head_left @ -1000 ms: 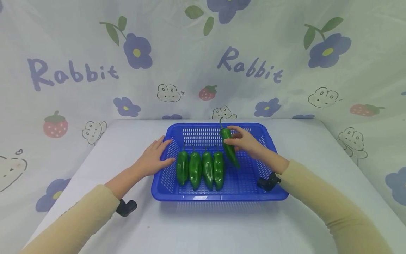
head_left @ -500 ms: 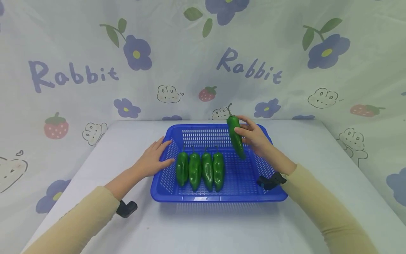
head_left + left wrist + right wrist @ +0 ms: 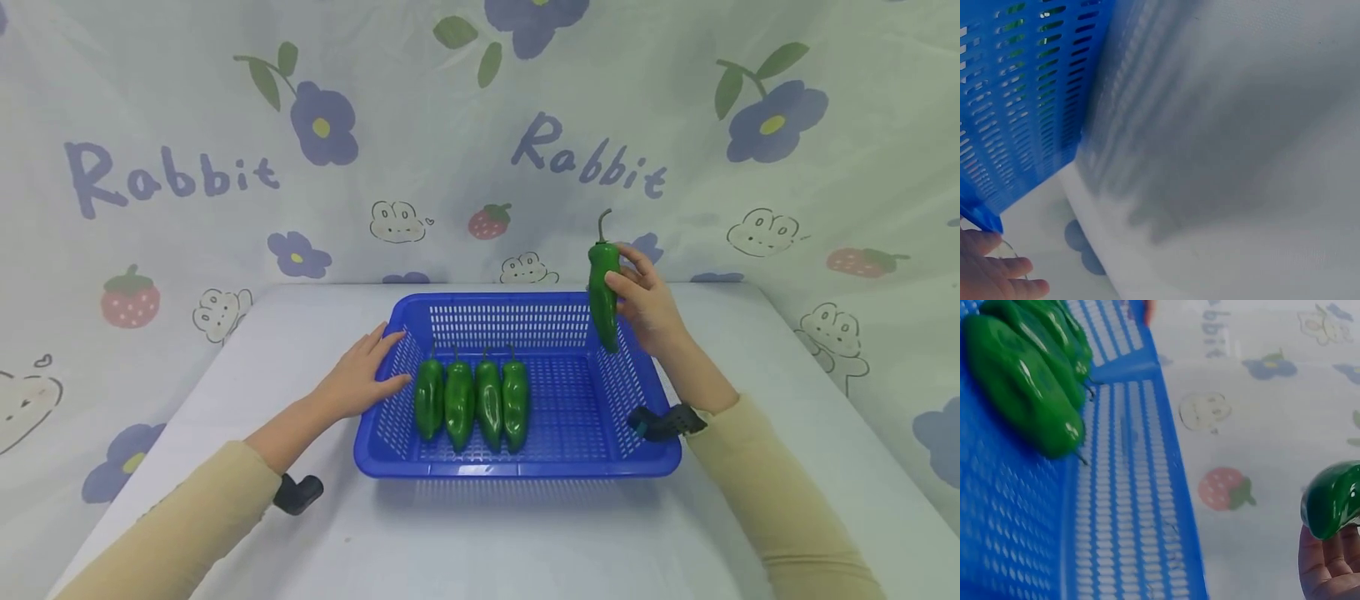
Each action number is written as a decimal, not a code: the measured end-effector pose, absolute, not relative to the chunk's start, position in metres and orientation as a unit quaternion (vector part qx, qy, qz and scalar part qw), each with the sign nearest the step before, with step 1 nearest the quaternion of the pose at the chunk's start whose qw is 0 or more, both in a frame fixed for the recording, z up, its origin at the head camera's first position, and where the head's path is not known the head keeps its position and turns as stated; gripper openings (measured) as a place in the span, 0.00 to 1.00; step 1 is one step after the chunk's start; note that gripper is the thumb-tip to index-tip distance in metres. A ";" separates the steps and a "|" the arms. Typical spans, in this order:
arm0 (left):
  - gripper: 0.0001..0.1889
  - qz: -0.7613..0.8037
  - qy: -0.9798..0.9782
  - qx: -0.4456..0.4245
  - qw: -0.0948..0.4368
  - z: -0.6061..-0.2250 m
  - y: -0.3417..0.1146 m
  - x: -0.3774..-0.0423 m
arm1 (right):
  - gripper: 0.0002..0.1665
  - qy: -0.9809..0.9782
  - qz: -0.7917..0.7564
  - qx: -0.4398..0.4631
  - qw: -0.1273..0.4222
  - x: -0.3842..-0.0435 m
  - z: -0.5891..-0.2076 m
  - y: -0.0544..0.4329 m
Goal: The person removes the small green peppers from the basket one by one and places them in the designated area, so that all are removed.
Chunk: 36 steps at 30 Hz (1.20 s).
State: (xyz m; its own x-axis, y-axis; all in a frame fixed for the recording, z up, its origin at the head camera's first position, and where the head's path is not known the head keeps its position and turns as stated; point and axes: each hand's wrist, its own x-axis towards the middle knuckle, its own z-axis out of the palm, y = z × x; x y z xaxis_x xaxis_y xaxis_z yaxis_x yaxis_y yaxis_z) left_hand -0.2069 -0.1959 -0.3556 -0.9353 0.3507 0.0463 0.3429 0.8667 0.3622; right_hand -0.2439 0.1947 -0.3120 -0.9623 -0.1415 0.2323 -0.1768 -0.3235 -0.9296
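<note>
In the head view my right hand [image 3: 648, 304] pinches a green pepper [image 3: 603, 292] between thumb and fingers, stem up, over the right back corner of a blue plastic basket [image 3: 517, 469]. The right wrist view shows that pepper's glossy body [image 3: 1334, 499] above the curled fingers [image 3: 1329, 562]. My left hand [image 3: 360, 375] rests on the basket's left rim with fingers spread and fairly straight. Several more green peppers [image 3: 459, 406] lie side by side in the basket's left half, stems toward the back. Through the slots in the left wrist view, bits of green show.
The basket stands on a white-covered table [image 3: 480, 542]. Behind it hangs a white cloth [image 3: 435, 100] printed with flowers, rabbits and strawberries. Black wrist cameras [image 3: 663, 422] sit at both cuffs, the right one overlapping the basket's right wall in the head view.
My right hand has lifted the held pepper up and to the right, from inside the basket to above its right back corner. The left hand and the other peppers stay put.
</note>
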 end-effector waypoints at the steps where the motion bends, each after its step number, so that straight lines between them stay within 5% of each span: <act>1: 0.36 0.187 0.966 0.179 0.011 -0.356 -0.196 -0.207 | 0.22 -0.587 0.798 0.138 0.018 -0.245 -0.310 0.198; 14: 0.36 0.191 0.965 0.179 0.011 -0.357 -0.198 -0.207 | 0.34 -0.665 0.740 0.075 0.066 -0.263 -0.304 0.249; 36: 0.36 0.194 0.964 0.183 0.005 -0.361 -0.200 -0.209 | 0.43 -0.862 0.499 -0.037 0.080 -0.284 -0.365 0.290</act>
